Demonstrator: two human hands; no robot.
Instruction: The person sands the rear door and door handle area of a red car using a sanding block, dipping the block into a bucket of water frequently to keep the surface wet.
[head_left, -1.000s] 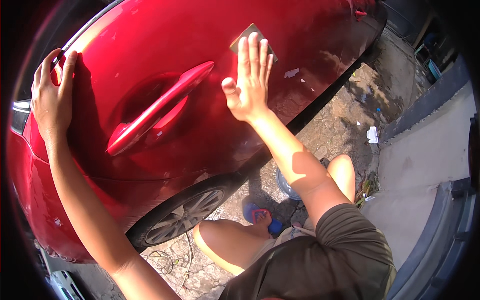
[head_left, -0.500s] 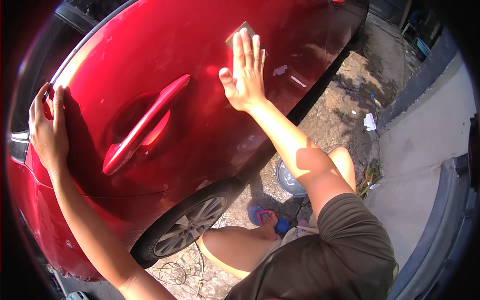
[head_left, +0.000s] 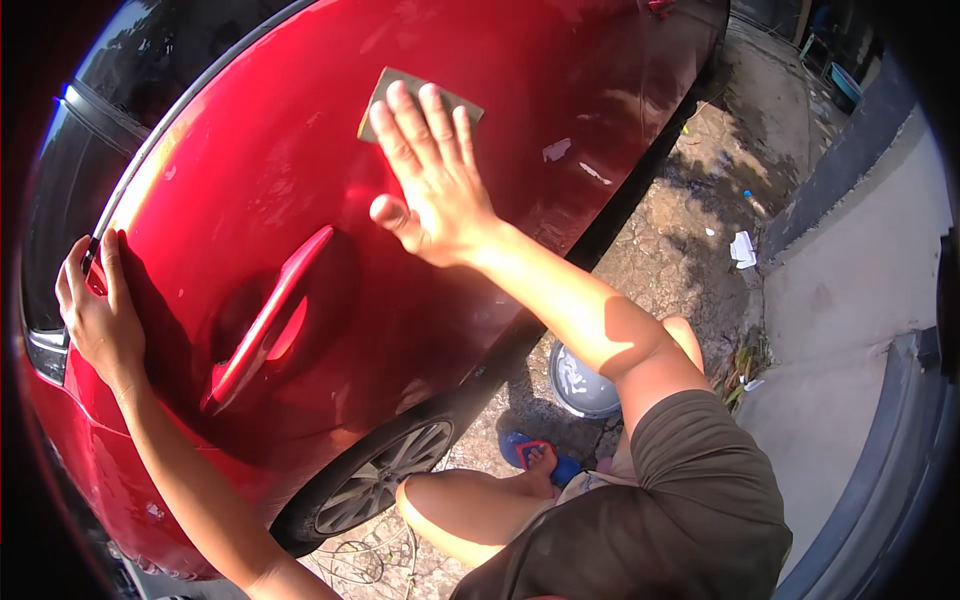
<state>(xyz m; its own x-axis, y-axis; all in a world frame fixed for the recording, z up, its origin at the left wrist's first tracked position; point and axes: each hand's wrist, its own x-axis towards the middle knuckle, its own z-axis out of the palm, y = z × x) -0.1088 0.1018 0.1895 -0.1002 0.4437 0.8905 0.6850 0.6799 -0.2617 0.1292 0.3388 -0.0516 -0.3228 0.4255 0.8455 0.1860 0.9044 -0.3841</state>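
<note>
A red car door (head_left: pixel 330 170) is filling the left and far part of the view, its glossy panel looking hard, smooth and likely slick under a palm. Its red door handle (head_left: pixel 262 322) is jutting out at the lower left, above a wheel (head_left: pixel 375 480) near the ground. On the ground (head_left: pixel 690 240) to the right, a grey bowl (head_left: pixel 580 385) is sitting beside the crouching person's knee.

The right hand (head_left: pixel 435 190) is pressing flat on the panel, fingers spread and straight, pinning a small tan sanding pad (head_left: pixel 395 95) against the paint at the upper middle of the door. The pad is looking thin, light and flexible, so it is probably best handled by flat pressure from the fingers rather than by pinching an edge; it could slide on the slick paint.

The left hand (head_left: pixel 95 310) is hooking its curled fingers over the door's top edge by the dark window (head_left: pixel 90 150), far left, apparently bracing.
</note>
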